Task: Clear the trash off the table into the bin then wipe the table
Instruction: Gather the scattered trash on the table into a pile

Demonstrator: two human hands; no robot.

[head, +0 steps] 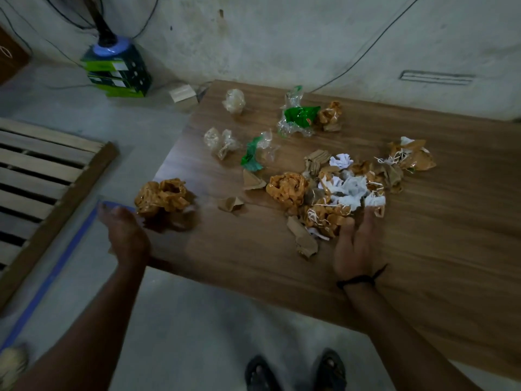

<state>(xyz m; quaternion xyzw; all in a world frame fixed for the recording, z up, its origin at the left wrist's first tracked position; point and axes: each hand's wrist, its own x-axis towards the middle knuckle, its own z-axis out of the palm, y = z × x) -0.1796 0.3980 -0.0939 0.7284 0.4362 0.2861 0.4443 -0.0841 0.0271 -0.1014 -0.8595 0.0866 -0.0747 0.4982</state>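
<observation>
A wooden table (423, 249) carries scattered trash. A heap of brown tape wads, white paper and cardboard scraps (332, 193) lies in the middle. My right hand (356, 246) rests flat on the table with its fingers against the near side of that heap, holding nothing. A big orange-brown tape wad (162, 197) sits at the table's left corner. My left hand (127, 235) is open just left of and below this wad, at the table edge, blurred. Clear plastic wads (222, 142) and green wrappers (300, 115) lie farther back. No bin is in view.
A wooden slatted pallet (42, 170) lies on the floor at left, next to a blue tape line (56, 266). A green box (118, 73) and a small cardboard box (183, 94) stand by the wall. My sandalled feet (296, 371) are below the table edge.
</observation>
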